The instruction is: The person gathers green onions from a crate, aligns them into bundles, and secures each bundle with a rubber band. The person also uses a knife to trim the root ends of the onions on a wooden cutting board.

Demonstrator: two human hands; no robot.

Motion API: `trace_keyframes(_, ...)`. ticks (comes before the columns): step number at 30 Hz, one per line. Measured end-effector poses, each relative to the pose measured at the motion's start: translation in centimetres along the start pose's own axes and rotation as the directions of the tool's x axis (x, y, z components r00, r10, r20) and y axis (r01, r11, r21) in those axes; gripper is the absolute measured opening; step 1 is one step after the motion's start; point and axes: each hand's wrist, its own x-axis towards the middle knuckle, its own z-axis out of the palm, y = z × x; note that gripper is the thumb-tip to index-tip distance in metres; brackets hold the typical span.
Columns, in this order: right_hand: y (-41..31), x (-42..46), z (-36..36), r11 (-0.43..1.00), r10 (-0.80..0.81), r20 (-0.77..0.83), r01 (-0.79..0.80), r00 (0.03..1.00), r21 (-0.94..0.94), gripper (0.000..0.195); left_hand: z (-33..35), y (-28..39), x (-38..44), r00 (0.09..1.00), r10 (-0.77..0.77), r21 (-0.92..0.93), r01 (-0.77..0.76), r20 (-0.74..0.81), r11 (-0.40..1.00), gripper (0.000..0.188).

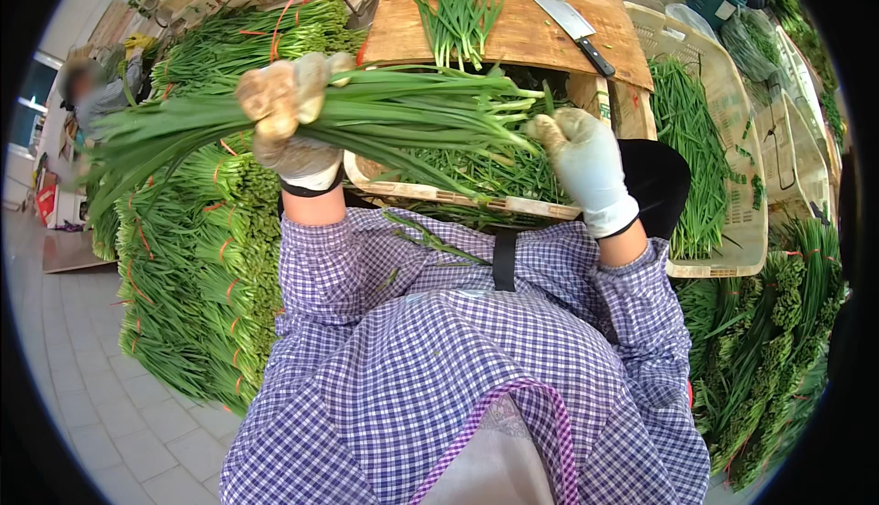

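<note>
My left hand (292,110), in a soiled white glove, grips a thick loose bunch of garlic chives (419,103) held level above my lap. Its leaf tips trail to the left and the pale stem ends point right. At those ends my right hand (584,155), gloved too, has thumb and forefinger pinched together. A short green chive leaf (548,98) sticks up at these fingertips. Beneath the bunch, a plastic crate (439,194) holds loose chive scraps. More loose chives (460,7) lie on a wooden board (384,31) beyond, with a cleaver (566,17) to their right.
Chive bundles (199,264) tied with red bands are stacked at my left. To the right stand a crate (745,230) of loose chives and further tied bundles (769,340). Some chive pieces (439,240) lie on my checked apron. Another person (113,96) is at far left.
</note>
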Motion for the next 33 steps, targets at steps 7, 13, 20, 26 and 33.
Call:
trace_keyframes(7, -1.9, 0.8, -4.1, 0.898, -0.238, 0.136, 0.165, 0.962, 0.407, 0.055, -2.8, 3.1, 1.0, 0.903, 0.177, -0.374, -0.019, 0.392, 0.927, 0.009)
trace_keyframes(13, -6.3, 2.9, -0.5, 0.629, -0.713, 0.02, 0.626, 0.701, 0.46, 0.03, -0.3, 2.3, 0.6, 0.895, 0.186, -0.385, -0.017, 0.406, 0.923, 0.008)
trace_keyframes(20, -0.4, 1.2, -3.2, 0.958, -0.107, 0.049, 0.089, 0.993, 0.271, 0.023, -1.2, 5.1, 2.1, 0.714, 0.2, -0.237, -0.049, 0.671, 0.97, 0.003)
trace_keyframes(26, -8.1, -0.9, 0.5, 0.923, -0.251, 0.237, 0.158, 0.939, 0.35, 0.026, 1.2, 2.1, 4.7, 0.488, 0.185, -0.272, 0.112, 0.853, 0.956, 0.002)
trace_keyframes(33, 1.5, 0.4, 2.5, 0.945, -0.187, 0.178, 0.227, 0.966, -0.237, 0.012, -0.5, 4.1, 2.9, 0.688, 0.205, -0.219, -0.069, 0.696, 0.973, 0.001)
